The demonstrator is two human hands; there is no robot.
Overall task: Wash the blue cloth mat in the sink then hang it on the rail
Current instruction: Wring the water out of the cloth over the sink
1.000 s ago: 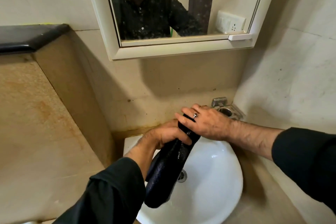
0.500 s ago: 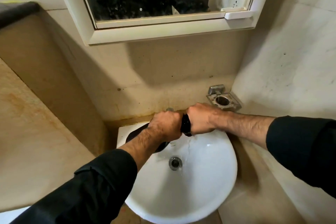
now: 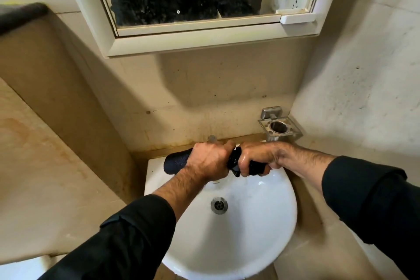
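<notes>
Left hand point(image 3: 210, 161): fist wrapped tight round the rolled mat, knuckles up, over the back rim of the sink.
Right hand point(image 3: 256, 158): also clenched on the mat, just beside the left, its fingers point(image 3: 244, 165) wet and shining.
Blue cloth mat point(image 3: 176, 161): rolled into a dark, soaked rope held level above the basin's back edge; one rounded end sticks out past the left fist toward the sink's back left corner, and a short twisted piece shows between the two fists.
Sink point(image 3: 261, 234): white, rounded at the front, against the stained back wall, water beading on the bowl.
Drain point(image 3: 219, 205): metal, in the middle of the bowl, below the hands.
Tap point(image 3: 212, 138): only a small top peeps above the left knuckles.
Metal holder point(image 3: 280, 128): a square fitting with a round cup, fixed in the wall corner behind the right wrist.
Mirror cabinet point(image 3: 204, 43): white-framed, on the wall over the sink, glass spotted with drops.
Sleeves point(image 3: 127, 234): dark, both pushed back from the forearms.
</notes>
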